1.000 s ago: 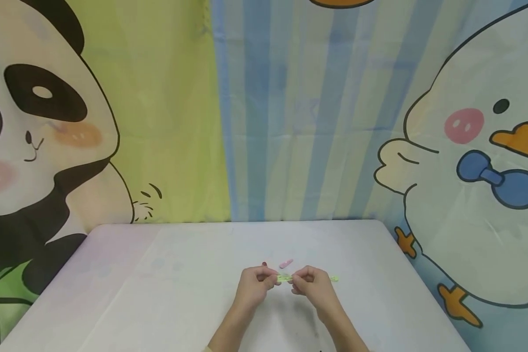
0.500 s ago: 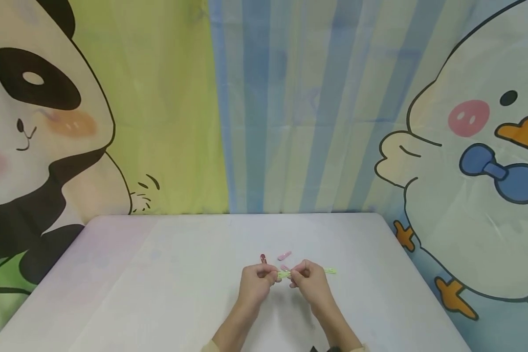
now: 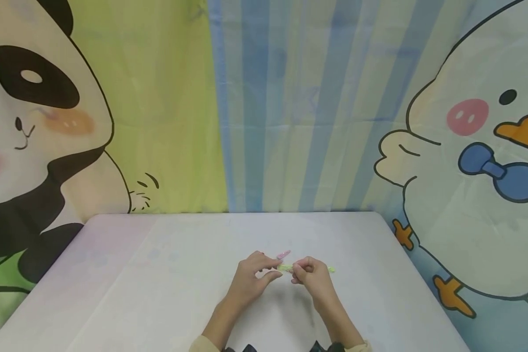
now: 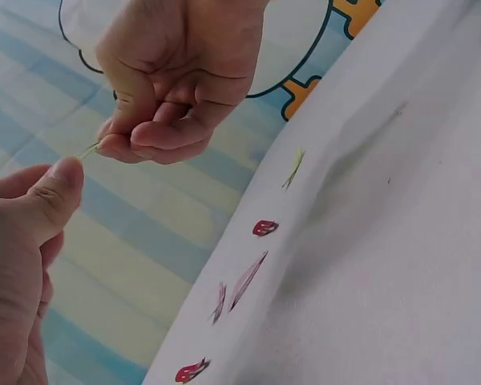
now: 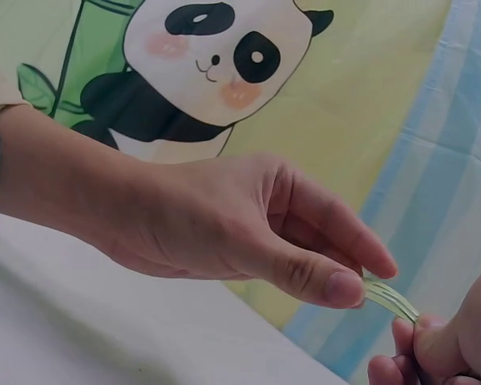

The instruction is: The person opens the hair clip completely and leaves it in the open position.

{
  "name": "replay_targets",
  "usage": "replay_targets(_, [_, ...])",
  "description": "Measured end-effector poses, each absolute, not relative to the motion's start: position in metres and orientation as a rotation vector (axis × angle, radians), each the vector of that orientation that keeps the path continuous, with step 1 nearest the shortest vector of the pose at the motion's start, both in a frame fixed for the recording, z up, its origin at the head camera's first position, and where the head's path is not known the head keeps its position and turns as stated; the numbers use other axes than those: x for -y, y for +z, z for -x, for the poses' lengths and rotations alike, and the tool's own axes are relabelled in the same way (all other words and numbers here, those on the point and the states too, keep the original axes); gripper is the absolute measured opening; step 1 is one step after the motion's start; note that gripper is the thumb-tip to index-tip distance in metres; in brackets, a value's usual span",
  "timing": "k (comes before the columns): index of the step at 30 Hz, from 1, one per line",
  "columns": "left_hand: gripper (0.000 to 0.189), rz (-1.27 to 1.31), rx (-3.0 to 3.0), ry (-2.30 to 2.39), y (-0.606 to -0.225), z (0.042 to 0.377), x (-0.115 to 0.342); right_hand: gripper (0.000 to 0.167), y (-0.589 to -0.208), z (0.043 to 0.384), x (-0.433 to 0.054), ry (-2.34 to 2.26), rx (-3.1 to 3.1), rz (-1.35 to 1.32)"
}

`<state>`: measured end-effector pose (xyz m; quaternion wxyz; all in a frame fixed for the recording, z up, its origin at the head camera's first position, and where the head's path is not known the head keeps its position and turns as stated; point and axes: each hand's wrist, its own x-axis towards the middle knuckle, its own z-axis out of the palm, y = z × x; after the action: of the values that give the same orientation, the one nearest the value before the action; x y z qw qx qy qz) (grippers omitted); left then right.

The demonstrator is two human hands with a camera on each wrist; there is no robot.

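Above the surface [image 3: 167,283], your right hand [image 3: 314,278] pinches one end of a slim green clip [image 3: 285,268]; at the other end your left hand [image 3: 248,278] holds thumb and index apart – contact there can't be told. Likely light, springy and slick, so take it by the flat sides near an end and don't over-bend it. Long axis: hand to hand, crosswise to you, nearly level – hinge end unclear.
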<state>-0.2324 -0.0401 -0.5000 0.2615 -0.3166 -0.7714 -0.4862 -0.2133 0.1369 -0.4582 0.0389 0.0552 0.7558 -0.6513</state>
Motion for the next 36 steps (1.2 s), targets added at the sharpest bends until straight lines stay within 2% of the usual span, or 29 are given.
replay_targets(7, [0.017, 0.930, 2.009, -1.186, -0.499, 0.236, 0.043, 0.012, -0.459, 0.214, -0.136, -1.972, -2.297, -0.149])
replay_targets(20, [0.019, 0.860, 1.971, -1.263, -0.506, 0.238, 0.044, 0.026, -0.471, 0.225, -0.143, -1.888, -2.356, -0.076])
replay_targets(36, [0.018, 0.754, 2.027, -1.364, -0.507, 0.237, 0.038, 0.024, -0.477, 0.230, -0.157, -1.901, -2.376, 0.107])
